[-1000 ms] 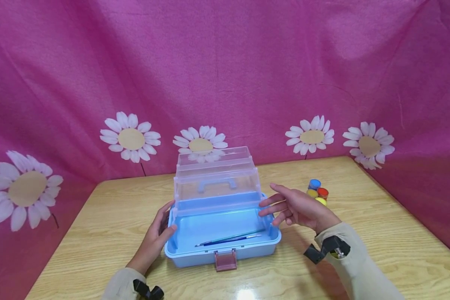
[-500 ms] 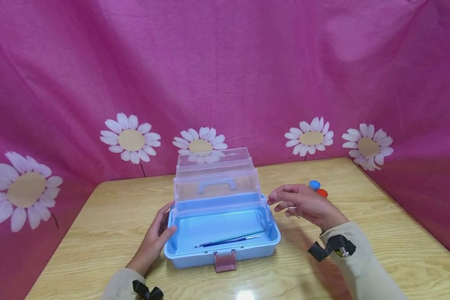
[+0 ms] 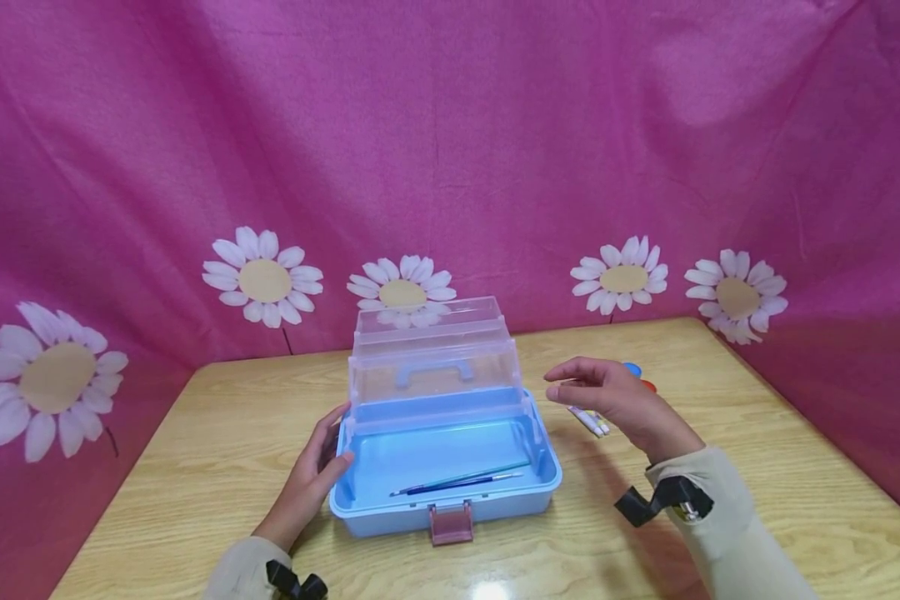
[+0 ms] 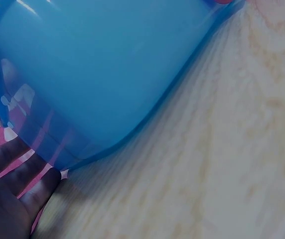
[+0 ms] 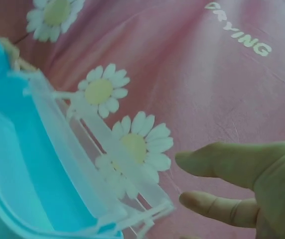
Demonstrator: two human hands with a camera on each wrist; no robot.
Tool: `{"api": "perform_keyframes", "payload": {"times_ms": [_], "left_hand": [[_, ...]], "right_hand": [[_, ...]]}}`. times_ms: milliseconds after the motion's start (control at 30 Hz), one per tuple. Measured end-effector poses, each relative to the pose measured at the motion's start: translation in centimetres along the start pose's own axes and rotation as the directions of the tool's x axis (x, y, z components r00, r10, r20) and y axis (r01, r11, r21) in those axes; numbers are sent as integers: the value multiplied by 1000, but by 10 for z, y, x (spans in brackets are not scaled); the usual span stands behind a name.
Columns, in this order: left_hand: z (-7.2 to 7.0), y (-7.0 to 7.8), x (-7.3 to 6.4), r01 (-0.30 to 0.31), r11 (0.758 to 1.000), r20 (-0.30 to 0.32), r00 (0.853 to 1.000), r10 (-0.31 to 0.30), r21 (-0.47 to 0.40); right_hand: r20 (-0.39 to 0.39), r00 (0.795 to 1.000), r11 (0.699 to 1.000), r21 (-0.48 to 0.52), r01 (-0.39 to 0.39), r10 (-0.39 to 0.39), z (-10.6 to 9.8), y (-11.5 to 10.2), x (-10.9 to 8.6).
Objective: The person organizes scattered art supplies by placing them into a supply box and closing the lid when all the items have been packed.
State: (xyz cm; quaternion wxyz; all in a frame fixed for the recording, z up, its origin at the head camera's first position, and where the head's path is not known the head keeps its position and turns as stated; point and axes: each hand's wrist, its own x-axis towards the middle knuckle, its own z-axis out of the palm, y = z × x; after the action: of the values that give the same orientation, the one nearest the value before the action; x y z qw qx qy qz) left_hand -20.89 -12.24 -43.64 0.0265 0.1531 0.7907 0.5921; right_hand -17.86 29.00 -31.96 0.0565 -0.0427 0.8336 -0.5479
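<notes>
A light-blue plastic storage box [image 3: 382,522] stands on the table with its clear pinkish folding trays [image 3: 431,333] raised at the back. Two thin paintbrushes [image 3: 461,480] lie inside along the front. My left hand [image 3: 311,467] holds the box's left end, thumb over the rim and fingers along the outer wall; the left wrist view shows those fingers [image 4: 43,191] against the blue side. To the right of the box, my right hand [image 3: 618,404] hovers with thumb and fingers apart and nothing between them. Small white tubes [image 3: 588,421] lie on the table below it, partly hidden.
Behind my right hand, blue [image 3: 633,368] and red [image 3: 649,386] lidded pots peek out. A pink latch [image 3: 451,523] hangs at the box's front. The wooden table [image 3: 262,400] ends at a magenta curtain [image 3: 435,167] printed with daisies.
My right hand has drawn back from over the box's right edge and turned, now farther right. White tubes have come into view beneath it, while the yellow pots are now hidden. The left hand keeps its place.
</notes>
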Motion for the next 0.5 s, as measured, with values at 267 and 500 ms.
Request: {"api": "perform_keyframes", "payload": {"times_ms": [267,500], "left_hand": [[1,0,0,8,1000,-4,1000,-8,3],[0,1,0,5,1000,-4,1000,-5,2]], "right_hand": [[-105,994,976,-216,-13,-10,-2,-2,-2],[-168,984,928,-372,-3,-64,-4,3,0]]}}
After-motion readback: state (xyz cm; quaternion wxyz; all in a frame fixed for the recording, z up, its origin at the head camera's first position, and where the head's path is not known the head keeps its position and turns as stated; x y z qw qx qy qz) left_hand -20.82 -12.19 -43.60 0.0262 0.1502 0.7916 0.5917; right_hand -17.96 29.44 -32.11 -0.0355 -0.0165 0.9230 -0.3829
